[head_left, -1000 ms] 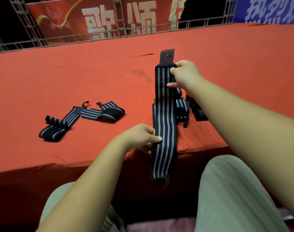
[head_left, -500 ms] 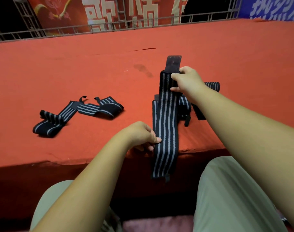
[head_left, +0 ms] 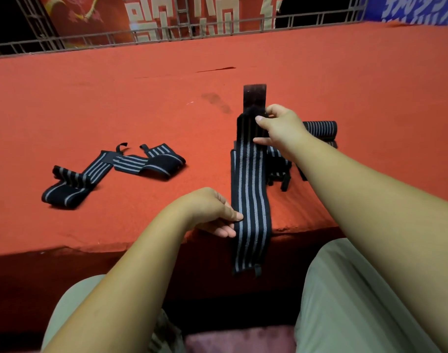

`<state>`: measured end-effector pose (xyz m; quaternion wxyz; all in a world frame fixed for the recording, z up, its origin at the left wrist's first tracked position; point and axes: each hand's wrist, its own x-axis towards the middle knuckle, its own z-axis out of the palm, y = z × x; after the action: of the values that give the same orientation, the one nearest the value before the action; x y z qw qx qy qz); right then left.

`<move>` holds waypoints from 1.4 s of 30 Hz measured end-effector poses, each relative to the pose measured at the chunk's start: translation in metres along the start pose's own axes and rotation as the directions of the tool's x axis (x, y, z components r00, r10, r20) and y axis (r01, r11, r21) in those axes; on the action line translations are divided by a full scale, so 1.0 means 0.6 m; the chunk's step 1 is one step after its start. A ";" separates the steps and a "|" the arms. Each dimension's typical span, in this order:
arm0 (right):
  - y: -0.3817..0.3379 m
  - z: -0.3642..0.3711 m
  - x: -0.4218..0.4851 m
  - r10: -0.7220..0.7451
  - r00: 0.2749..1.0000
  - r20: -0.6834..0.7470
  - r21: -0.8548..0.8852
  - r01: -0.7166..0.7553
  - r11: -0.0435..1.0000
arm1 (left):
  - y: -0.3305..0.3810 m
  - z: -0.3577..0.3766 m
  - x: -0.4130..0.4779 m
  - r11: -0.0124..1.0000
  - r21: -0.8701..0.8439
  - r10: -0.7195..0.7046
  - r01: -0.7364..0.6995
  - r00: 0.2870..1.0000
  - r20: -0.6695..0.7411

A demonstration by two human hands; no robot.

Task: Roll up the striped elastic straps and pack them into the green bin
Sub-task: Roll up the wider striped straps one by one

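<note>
Head view, the only view. A person sits at a red-covered desk (head_left: 115,98), knees in pale trousers (head_left: 350,301) below its near edge. One striped strap (head_left: 251,200) is stretched lengthwise away from the body: its near end hangs over the desk edge, and its far end carries a dark fastening tab (head_left: 254,95) that stands clear of the cover. The right hand (head_left: 281,128) is clamped on the strap just below that tab, thumb on top and fingers curled behind. The left hand (head_left: 207,210) pinches the strap's left edge near the desk edge, thumb over the stripes and fingers beneath. Between the two grips the strap is flat, with no turn of a roll begun. To the left, well apart from the hands, two loose straps (head_left: 95,169) lie unrolled and partly folded on the cover. Behind the right forearm lies a small heap of further straps (head_left: 279,161), and beyond it one strap (head_left: 319,128) appears to be a finished roll lying on its side. The green bin is not in view, so nothing can be seen packed. Judged from this layout, the task is at an early stage: at most one roll is made, the held strap is ready for rolling, and the others remain, as does all packing. A metal railing (head_left: 217,26) and printed banners (head_left: 166,14) bound the far side.
</note>
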<state>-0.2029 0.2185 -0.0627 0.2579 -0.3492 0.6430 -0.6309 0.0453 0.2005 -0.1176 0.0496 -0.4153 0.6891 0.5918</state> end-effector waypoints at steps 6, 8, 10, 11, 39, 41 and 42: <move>0.006 -0.001 0.005 0.021 0.999 0.035 0.040 -0.022 0.999 | 0.007 -0.004 0.002 0.989 0.135 0.078 -0.065 0.993 -0.087; 0.012 -0.003 0.013 0.041 0.999 0.036 0.037 -0.042 0.998 | 0.011 -0.011 0.014 0.986 0.136 0.118 -0.097 0.981 -0.155; 0.016 -0.007 0.019 0.066 0.997 0.032 0.037 -0.067 0.997 | 0.016 -0.020 0.030 0.986 0.119 0.143 -0.121 0.969 -0.202; 0.018 -0.009 0.022 0.075 0.997 0.028 0.034 -0.075 0.997 | 0.019 -0.024 0.038 0.984 0.118 0.155 -0.131 0.964 -0.217; 0.036 -0.022 0.059 0.115 0.991 0.062 -0.022 -0.114 0.993 | 0.149 -0.119 0.338 0.956 0.237 0.273 -0.174 0.829 -0.488; 0.031 -0.026 0.053 0.102 0.993 0.062 -0.035 -0.100 0.994 | 0.143 -0.124 0.325 0.971 0.051 0.231 -0.234 0.851 -0.472; 0.027 -0.028 0.048 0.097 0.993 0.063 -0.045 -0.094 0.995 | 0.142 -0.126 0.313 0.962 -0.032 0.227 -0.271 0.858 -0.460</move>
<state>-0.2358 0.2059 -0.0745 0.3009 -0.3437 0.6633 -0.5927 -0.0984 0.0354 -0.1347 -0.2088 -0.4507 0.7004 0.5125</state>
